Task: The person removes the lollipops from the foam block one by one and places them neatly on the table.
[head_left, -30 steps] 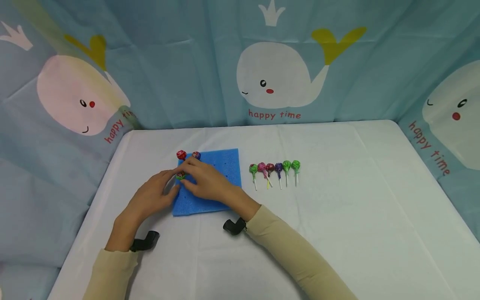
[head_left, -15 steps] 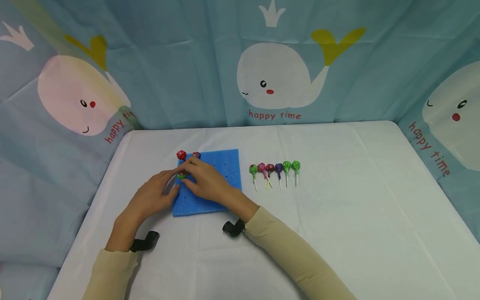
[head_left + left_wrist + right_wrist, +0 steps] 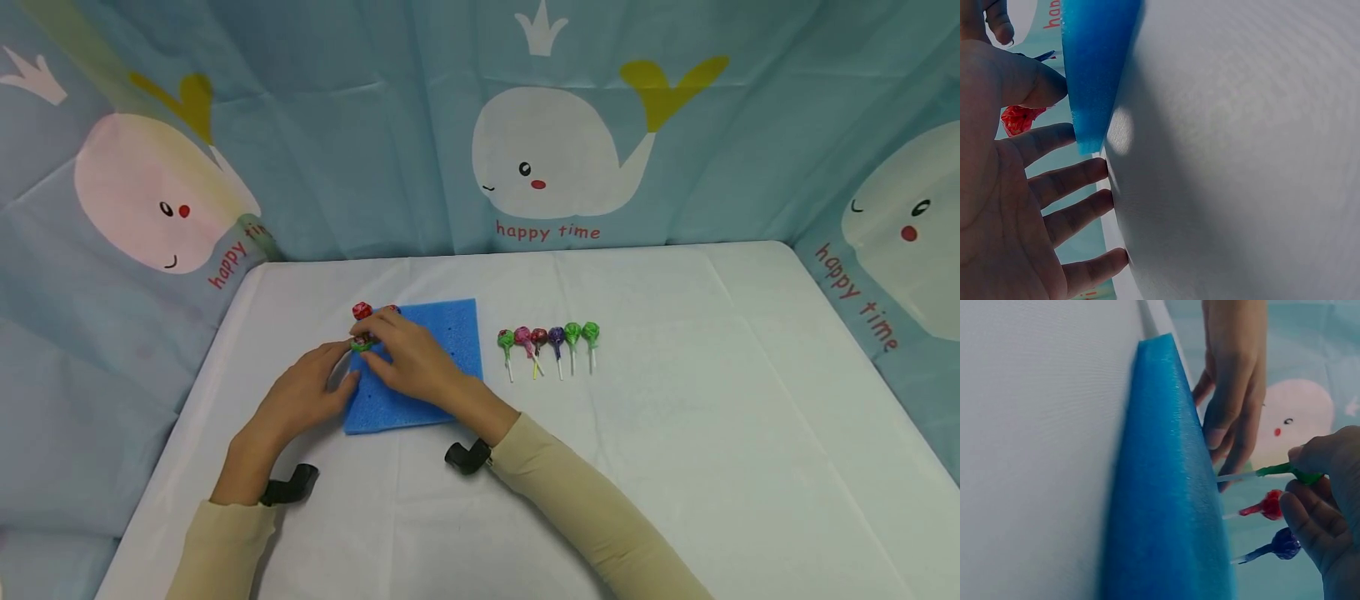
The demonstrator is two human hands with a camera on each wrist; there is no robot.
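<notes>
My right hand (image 3: 412,354) pinches the head of a green-wrapped lollipop (image 3: 1277,469) between thumb and fingers. Its white stick meets the top of a blue foam block (image 3: 405,412), upright in the right wrist view. At the block's left side is my left hand (image 3: 307,387), its fingers spread and fairly straight. The thumb (image 3: 1047,84) touches the foam, and the other fingers reach along the edge. A red lollipop (image 3: 1271,505) and a purple-blue lollipop (image 3: 1285,544) stand in the foam at the back left. Fingers partly hide the purple-blue one in the head view.
Right of the foam, several lollipops lie in a row, among them a pink one (image 3: 522,336) and a green one (image 3: 591,331). Small holes dot the foam's top. A white cloth (image 3: 712,417) covers the table, with a whale-print curtain (image 3: 375,150) behind.
The right hand and the green lollipop's head have shifted very slightly, the fingers now hiding more of the purple-blue lollipop. My left hand has kept its place at the foam's edge.
</notes>
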